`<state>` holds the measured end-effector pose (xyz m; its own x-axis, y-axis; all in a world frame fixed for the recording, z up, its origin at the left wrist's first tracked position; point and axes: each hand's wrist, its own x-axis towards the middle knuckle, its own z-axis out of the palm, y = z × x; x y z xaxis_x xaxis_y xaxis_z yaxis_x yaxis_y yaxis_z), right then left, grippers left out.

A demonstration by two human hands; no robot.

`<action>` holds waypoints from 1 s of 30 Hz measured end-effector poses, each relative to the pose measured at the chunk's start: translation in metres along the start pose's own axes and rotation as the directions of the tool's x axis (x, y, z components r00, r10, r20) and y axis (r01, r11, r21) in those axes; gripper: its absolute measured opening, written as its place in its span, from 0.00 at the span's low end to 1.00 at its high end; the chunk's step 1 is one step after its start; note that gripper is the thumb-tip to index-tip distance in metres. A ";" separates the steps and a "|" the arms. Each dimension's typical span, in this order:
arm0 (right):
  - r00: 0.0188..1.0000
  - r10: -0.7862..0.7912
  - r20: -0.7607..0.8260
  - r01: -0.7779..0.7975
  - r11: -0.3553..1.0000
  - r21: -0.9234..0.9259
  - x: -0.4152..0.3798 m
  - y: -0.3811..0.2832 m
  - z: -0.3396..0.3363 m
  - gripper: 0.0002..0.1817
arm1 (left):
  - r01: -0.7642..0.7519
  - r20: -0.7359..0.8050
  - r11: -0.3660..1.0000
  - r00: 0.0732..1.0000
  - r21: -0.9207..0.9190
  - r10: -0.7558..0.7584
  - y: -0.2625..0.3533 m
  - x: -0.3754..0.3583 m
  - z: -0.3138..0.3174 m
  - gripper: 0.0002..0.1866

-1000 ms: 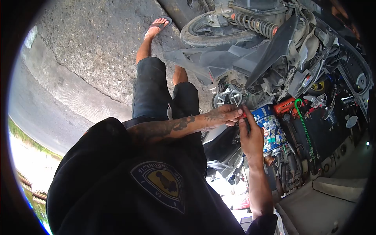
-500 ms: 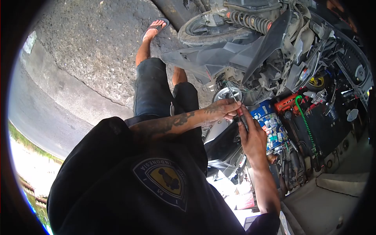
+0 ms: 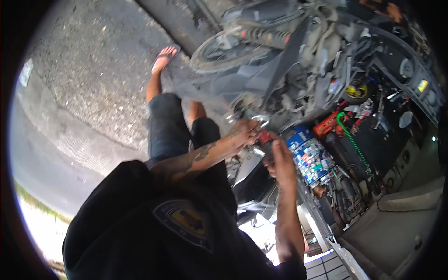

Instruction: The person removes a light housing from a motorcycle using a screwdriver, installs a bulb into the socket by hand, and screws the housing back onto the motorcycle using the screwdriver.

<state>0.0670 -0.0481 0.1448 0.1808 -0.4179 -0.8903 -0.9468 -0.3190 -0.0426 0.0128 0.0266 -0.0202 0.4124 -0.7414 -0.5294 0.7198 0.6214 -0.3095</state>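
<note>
My right hand point(image 3: 282, 161) is closed around the dark handle of a screwdriver, whose red collar point(image 3: 264, 136) shows between my two hands. Pinched fingers of my left hand point(image 3: 245, 134), on the tattooed arm, meet the tool just ahead of that collar. Motion blur hides its shaft and tip. Past my hands lies a partly stripped motorcycle point(image 3: 252, 81), with grey body panels, a wheel point(image 3: 224, 53) and an orange-red shock absorber spring point(image 3: 266, 37).
A blue container covered in stickers point(image 3: 310, 156) stands right of my hands. Beyond it are a green coiled hose point(image 3: 352, 140), an orange-red tool or case point(image 3: 326, 125) and scattered parts. My sandalled foot point(image 3: 164, 57) rests on rough concrete point(image 3: 105, 65).
The view has turned, so the scene sits further left. Both hands appear further left, still together at the screwdriver. Its thin shaft, visible earlier, is now hard to make out.
</note>
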 end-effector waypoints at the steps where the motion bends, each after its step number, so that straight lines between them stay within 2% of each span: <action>1: 0.954 -0.298 -0.033 0.270 0.902 -0.338 -0.002 0.005 -0.004 0.26 | -0.009 0.012 1.000 1.000 0.020 0.009 -0.013 0.009 -0.015 0.16; 2: 0.826 -0.563 0.027 0.448 0.627 -0.637 -0.003 0.011 -0.004 0.28 | 0.006 -0.058 1.000 0.998 -0.030 -0.008 -0.019 0.015 -0.017 0.16; 3: 0.819 -0.557 0.140 0.465 0.501 -0.730 -0.012 0.005 -0.007 0.30 | 0.030 -0.130 0.991 0.991 0.131 -0.013 0.000 -0.002 -0.003 0.15; 4: 0.817 -0.523 0.242 0.471 0.364 -0.804 -0.018 -0.001 -0.008 0.31 | 0.065 -0.080 0.996 0.995 0.066 -0.060 -0.003 0.002 -0.011 0.16; 6: 0.853 -0.462 0.243 0.369 0.205 -0.906 -0.022 -0.010 -0.004 0.28 | -0.034 -0.026 0.999 0.999 0.009 0.034 -0.004 0.003 -0.006 0.19; 8: 0.842 -0.483 0.240 0.386 0.230 -0.893 -0.010 -0.003 -0.003 0.25 | 0.010 -0.024 1.000 1.000 -0.021 -0.010 -0.006 0.002 -0.005 0.20; 10: 0.903 -0.406 0.143 0.359 0.526 -0.771 -0.004 -0.004 -0.004 0.21 | 0.051 -0.024 0.997 0.998 -0.052 -0.052 -0.003 0.004 -0.009 0.20; 11: 0.849 -0.527 0.049 0.424 0.621 -0.660 0.007 0.018 -0.002 0.18 | 0.053 0.032 0.997 0.998 -0.062 -0.052 -0.005 0.003 -0.013 0.20; 12: 0.844 -0.534 0.047 0.426 0.615 -0.664 0.016 0.016 -0.005 0.18 | 0.046 0.091 0.997 0.995 -0.066 -0.040 -0.002 0.008 -0.014 0.20; 13: 0.964 -0.259 -0.061 0.233 0.932 -0.277 0.017 0.020 -0.006 0.17 | 0.064 0.089 0.994 0.994 -0.086 -0.056 -0.006 0.010 -0.015 0.20; 14: 0.998 0.053 -0.022 -0.048 0.983 0.178 0.017 0.023 -0.004 0.17 | 0.072 0.080 0.994 0.995 -0.087 -0.066 -0.009 0.008 -0.018 0.20; 16: 0.997 0.083 -0.006 -0.080 0.970 0.230 0.012 0.017 -0.005 0.18 | 0.029 0.090 0.999 0.996 -0.044 -0.025 -0.006 0.010 -0.011 0.20; 17: 0.998 -0.069 -0.012 0.069 0.998 -0.001 0.012 0.021 -0.006 0.19 | 0.001 0.074 1.000 0.997 0.004 -0.002 -0.004 0.009 -0.008 0.21; 18: 0.975 -0.223 0.018 0.220 0.945 -0.241 0.015 0.020 -0.009 0.21 | -0.004 0.090 1.000 0.996 0.013 0.003 0.000 0.009 -0.005 0.21; 19: 0.890 -0.455 0.041 0.384 0.696 -0.607 0.010 0.022 -0.010 0.23 | 0.043 0.017 0.999 0.999 0.029 -0.043 0.003 0.006 -0.003 0.21; 20: 0.886 -0.462 0.040 0.389 0.692 -0.609 0.005 0.021 -0.013 0.23 | 0.089 -0.062 0.995 0.994 0.040 -0.086 0.004 0.003 -0.004 0.21; 22: 0.870 -0.424 0.252 0.369 0.221 -0.903 -0.027 -0.013 -0.007 0.27 | 0.058 -0.049 0.997 0.997 0.050 -0.056 -0.002 0.011 -0.016 0.20; 23: 0.868 -0.430 0.249 0.354 0.185 -0.917 -0.019 -0.008 -0.005 0.28 | 0.052 -0.022 0.999 0.998 0.014 -0.051 -0.003 0.013 -0.018 0.18; 24: 0.875 -0.414 0.250 0.352 0.192 -0.916 -0.018 -0.004 -0.004 0.28 | 0.057 0.002 0.998 0.998 -0.021 -0.057 -0.005 0.010 -0.017 0.17; 26: 0.848 -0.456 0.271 0.446 0.336 -0.830 -0.005 -0.005 -0.004 0.25 | 0.069 -0.066 0.997 0.995 -0.044 -0.072 0.000 0.008 -0.014 0.16; 27: 0.770 -0.604 0.204 0.539 0.447 -0.714 0.005 0.011 -0.002 0.20 | 0.064 -0.088 0.996 0.994 -0.059 -0.069 -0.003 0.006 -0.014 0.16; 28: 0.775 -0.599 0.200 0.533 0.451 -0.716 0.008 0.017 0.004 0.20 | 0.067 -0.054 0.996 0.996 -0.059 -0.070 0.000 0.004 -0.011 0.16; 29: 0.907 -0.422 0.008 0.388 0.828 -0.405 0.012 0.020 0.009 0.18 | 0.069 -0.021 0.996 0.997 -0.059 -0.070 0.002 0.002 -0.008 0.17; 30: 0.985 -0.156 -0.074 0.157 0.987 0.019 0.012 0.019 0.013 0.17 | 0.065 -0.023 0.996 0.997 -0.064 -0.067 0.004 0.007 -0.008 0.17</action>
<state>0.0479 -0.0481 0.1271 0.3452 -0.4252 -0.8367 -0.9113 -0.3649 -0.1906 0.0137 0.0258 -0.0310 0.3503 -0.7754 -0.5253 0.7078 0.5865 -0.3937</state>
